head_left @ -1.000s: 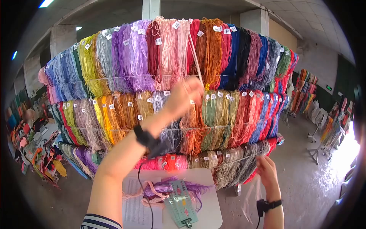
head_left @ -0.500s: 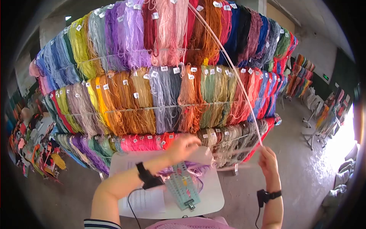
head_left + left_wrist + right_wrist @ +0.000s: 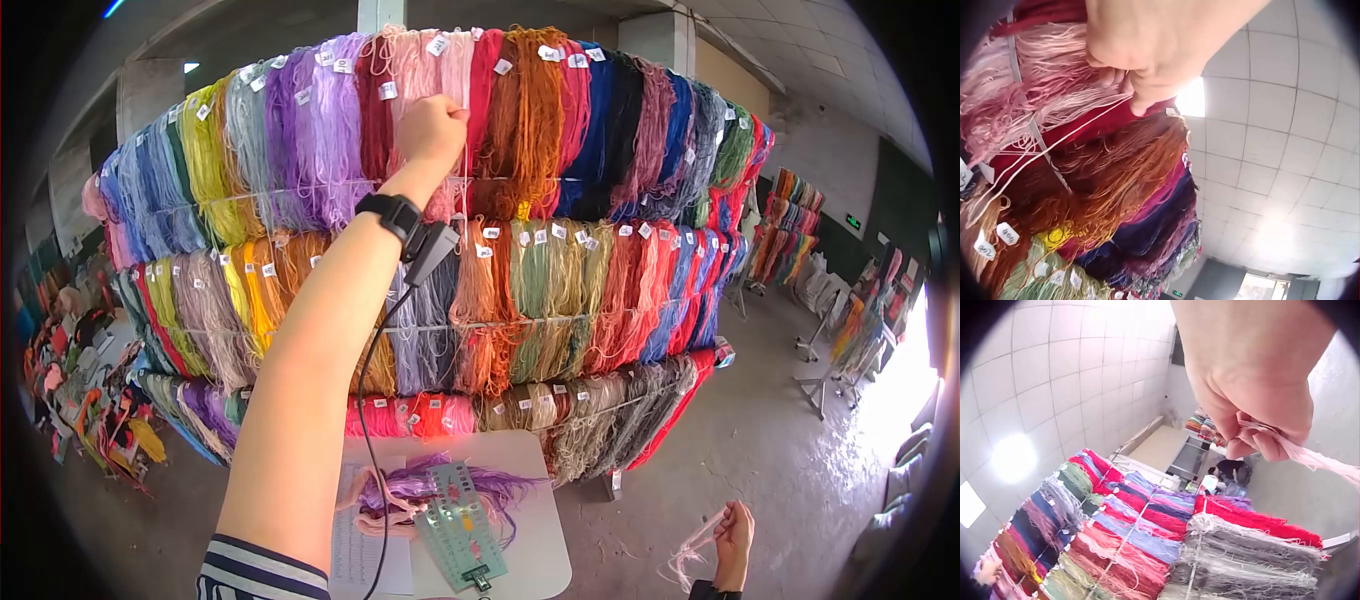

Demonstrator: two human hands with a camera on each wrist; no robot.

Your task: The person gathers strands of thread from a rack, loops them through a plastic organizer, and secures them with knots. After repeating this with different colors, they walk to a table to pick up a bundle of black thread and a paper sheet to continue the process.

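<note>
At the top tier of the rack, my left hand (image 3: 432, 133) is raised against a light pink hank of thread (image 3: 412, 72). In the left wrist view its thumb and fingers pinch a pale pink thread (image 3: 1060, 140), which runs down across the red and brown hanks. Low on the right, my right hand (image 3: 735, 545) grips a loose bundle of pale pink strands (image 3: 690, 552) that dangles beside it. The right wrist view shows these strands (image 3: 1322, 461) passing between the curled fingers.
Three tiers of tagged, multicoloured hanks (image 3: 540, 100) fill the rack. Below stands a white table (image 3: 535, 560) with a green perforated card (image 3: 462, 525), purple thread (image 3: 510, 485), pink thread (image 3: 372, 522) and a printed sheet (image 3: 350, 560). Piled textiles (image 3: 95, 380) lie at left.
My left hand went down over the table, then rose to the top-tier pink hank. My right hand has lowered. The strand stretched from the rack to it half a second ago now hangs loose.
</note>
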